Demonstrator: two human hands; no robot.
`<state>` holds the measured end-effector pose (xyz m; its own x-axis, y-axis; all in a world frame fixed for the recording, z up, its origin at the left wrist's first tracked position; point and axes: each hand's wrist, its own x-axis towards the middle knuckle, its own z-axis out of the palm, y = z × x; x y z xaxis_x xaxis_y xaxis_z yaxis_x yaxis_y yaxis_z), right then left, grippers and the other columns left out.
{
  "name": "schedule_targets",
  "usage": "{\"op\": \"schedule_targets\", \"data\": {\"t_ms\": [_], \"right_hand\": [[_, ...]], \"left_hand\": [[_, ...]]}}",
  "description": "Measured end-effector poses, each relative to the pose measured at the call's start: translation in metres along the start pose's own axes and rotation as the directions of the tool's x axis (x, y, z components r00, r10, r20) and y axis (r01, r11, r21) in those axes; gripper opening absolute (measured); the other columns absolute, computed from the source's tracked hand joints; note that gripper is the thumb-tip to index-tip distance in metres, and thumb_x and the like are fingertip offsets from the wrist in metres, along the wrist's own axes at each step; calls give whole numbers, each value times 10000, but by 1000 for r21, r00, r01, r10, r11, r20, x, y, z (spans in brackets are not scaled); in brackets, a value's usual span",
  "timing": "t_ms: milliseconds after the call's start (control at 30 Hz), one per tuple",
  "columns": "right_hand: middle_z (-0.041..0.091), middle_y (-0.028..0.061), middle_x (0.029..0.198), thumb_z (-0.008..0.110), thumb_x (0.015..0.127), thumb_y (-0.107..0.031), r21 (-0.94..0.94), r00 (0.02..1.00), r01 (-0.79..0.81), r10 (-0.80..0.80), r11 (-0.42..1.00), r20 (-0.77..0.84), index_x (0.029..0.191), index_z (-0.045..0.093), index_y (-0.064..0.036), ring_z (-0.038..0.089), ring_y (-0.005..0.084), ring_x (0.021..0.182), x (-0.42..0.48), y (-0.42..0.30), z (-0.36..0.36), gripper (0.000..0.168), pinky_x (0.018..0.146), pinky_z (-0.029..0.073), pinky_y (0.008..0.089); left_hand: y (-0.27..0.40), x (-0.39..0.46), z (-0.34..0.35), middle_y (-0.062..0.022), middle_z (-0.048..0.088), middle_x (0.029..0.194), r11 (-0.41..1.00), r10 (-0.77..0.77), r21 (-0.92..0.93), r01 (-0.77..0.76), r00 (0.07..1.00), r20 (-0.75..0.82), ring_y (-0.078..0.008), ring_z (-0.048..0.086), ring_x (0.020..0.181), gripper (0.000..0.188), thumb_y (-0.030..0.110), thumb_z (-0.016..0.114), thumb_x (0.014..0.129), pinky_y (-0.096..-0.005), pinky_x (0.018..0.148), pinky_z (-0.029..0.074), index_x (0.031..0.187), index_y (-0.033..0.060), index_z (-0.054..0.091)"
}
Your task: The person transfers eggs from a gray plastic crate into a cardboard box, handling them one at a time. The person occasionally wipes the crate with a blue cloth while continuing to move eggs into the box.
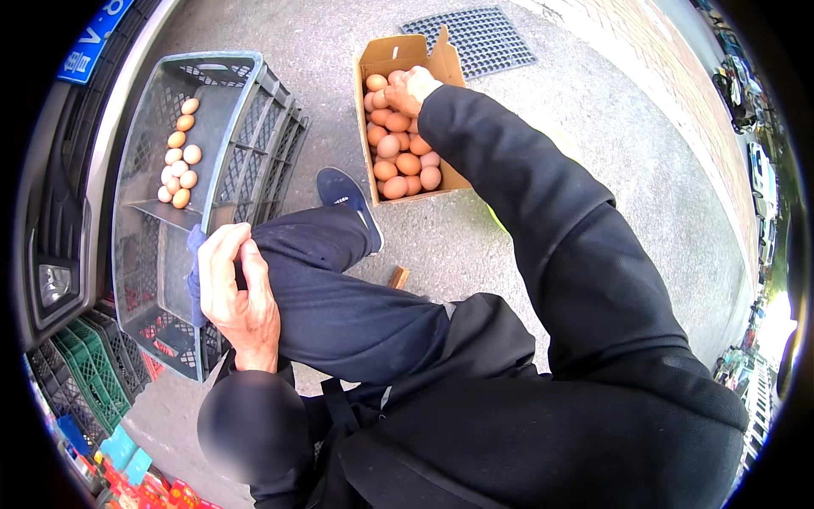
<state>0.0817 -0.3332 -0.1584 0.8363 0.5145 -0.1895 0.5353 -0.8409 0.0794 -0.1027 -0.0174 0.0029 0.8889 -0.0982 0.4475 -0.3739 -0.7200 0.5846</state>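
Note:
My right hand (pixel 410 91) reaches into an open cardboard box (pixel 389 51) of brown eggs (pixel 407 164). Its fingertips touch eggs near the far end, but whether they grip one is hidden. My left hand (pixel 240 280) is raised beside the near part of a grey plastic crate (pixel 253 137), fingers curled and thumb close to the fingertips; its palm is hidden. A blue cloth (pixel 196 273) hangs over the crate's rim next to that hand. Several eggs (pixel 180 168) lie in a loose row within the crate's far compartment, beyond a divider (pixel 168 214).
A dark egg tray (pixel 474 41) lies on the pavement behind the box. My shoe (pixel 346 197) is between box and crate, with a small wooden piece (pixel 399 277) nearby. A vehicle (pixel 70 210) stands at the left; green crates (pixel 95 372) and red packages (pixel 149 490) are at lower left.

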Motion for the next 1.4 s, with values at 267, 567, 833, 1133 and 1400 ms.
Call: {"op": "schedule_targets", "data": {"t_ms": [267, 567, 833, 1133, 1400], "right_hand": [[729, 116, 1031, 577, 928, -302, 131, 977, 123, -143, 984, 160, 1069, 704, -110, 707, 321, 982, -9, 0, -45, 270, 809, 562, 417], [575, 107, 1308, 476, 925, -184, 154, 959, 183, -210, 971, 188, 1132, 707, -77, 402, 344, 1320, -29, -21, 28, 328, 1125, 235, 506], [669, 122, 973, 515, 908, -101, 184, 901, 361, -291, 914, -322, 1018, 646, -30, 673, 275, 858, -42, -15, 32, 185, 691, 536, 369], [642, 150, 738, 584, 892, -107, 342, 924, 376, -375, 861, -73, 994, 660, -35, 673, 349, 752, -4, -75, -188, 147, 701, 518, 448], [695, 171, 1041, 598, 921, -245, 405, 880, 451, -471, 795, -55, 1166, 633, -55, 665, 340, 1029, 185, -199, -187, 312, 917, 503, 450]], "left_hand": [[0, 0, 2, -145, 672, 1001, 1000, 19, 5, -19, 1000, -17, -261, 668, 907, 219, -141, 628, 879, -335, 826, 539, 1063, -28, 669], [1, -1, 4, -140, 671, 999, 999, 23, -31, -24, 999, -34, -256, 664, 892, 228, -146, 631, 870, -323, 815, 536, 1061, -28, 667], [-5, 5, 4, -149, 672, 974, 994, 66, -84, -75, 993, -99, -284, 678, 853, 248, -143, 659, 803, -339, 749, 548, 1017, -20, 681], [-17, -4, -45, -158, 671, 1048, 952, -28, -307, -12, 992, -126, -206, 674, 872, 260, -146, 641, 852, -297, 762, 551, 1079, -21, 667], [-107, -31, -97, -109, 676, 956, 915, -329, -244, 321, 944, 9, -163, 650, 784, 196, -111, 637, 874, -279, 697, 515, 1042, -19, 681]]}}
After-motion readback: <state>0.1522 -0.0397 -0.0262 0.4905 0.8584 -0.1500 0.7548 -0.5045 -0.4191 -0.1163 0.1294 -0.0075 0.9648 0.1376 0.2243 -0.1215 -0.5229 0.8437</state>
